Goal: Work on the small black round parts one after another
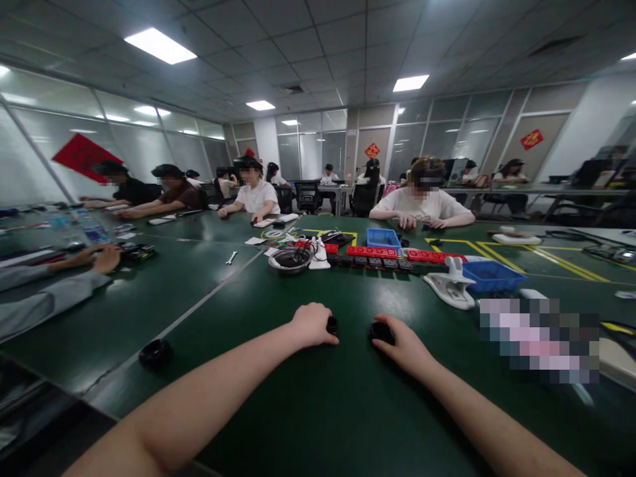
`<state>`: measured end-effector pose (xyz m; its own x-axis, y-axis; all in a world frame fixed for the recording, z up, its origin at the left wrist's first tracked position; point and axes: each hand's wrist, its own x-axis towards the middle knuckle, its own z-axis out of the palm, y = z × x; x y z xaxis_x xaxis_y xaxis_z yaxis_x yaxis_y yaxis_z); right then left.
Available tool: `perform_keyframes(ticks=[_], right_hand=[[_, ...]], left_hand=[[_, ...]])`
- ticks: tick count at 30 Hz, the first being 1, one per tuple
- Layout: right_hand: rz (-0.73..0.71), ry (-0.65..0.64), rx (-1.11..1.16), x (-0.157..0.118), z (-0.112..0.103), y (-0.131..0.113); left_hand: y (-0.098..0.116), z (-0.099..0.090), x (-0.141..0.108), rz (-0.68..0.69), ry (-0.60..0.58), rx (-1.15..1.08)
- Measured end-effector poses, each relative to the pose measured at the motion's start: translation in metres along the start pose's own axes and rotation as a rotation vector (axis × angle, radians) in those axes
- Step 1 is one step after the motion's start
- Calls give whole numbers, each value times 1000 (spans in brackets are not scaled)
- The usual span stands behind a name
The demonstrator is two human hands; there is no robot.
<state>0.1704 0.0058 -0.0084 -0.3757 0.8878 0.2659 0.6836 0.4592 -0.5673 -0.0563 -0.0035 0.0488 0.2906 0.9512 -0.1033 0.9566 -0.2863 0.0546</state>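
Observation:
My left hand [314, 324] rests on the green tabletop, its fingers curled round a small black object [332, 325], mostly hidden by the hand. To the right, across a short gap, my right hand [405, 343] grips a black rounded object [382, 332] between thumb and fingers. That object sits at table height, and its exact kind does not show. A black ring-shaped object [156, 354] lies apart on the table, left of my left forearm.
Ahead lie a metal bowl [289, 270], red power strips [371, 252], a white clamp stand [451, 285] and blue trays [491, 277]. A wrench [231, 258] lies further left. Co-workers sit opposite and to the left; one person's sleeves [54, 301] reach over the table's left side.

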Motion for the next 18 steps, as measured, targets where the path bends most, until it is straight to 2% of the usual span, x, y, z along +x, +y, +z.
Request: perform_keyframes(ticks=[5,9,14,18], right_hand=[[-4,-10,-37,-2,-1,-2],[-12,-3,-60,-2,-1,-2],[-30,15,-70,-2,0,-1],[-21,10,-75,-3,0,-3]], left_hand=[[-66,-15,-30,-206,-80,104],[-105,-20,-72,-258,-139,116],[-122,-12,-130,-228,-159,136],[-124,-10,-164,-195,-64,256]])
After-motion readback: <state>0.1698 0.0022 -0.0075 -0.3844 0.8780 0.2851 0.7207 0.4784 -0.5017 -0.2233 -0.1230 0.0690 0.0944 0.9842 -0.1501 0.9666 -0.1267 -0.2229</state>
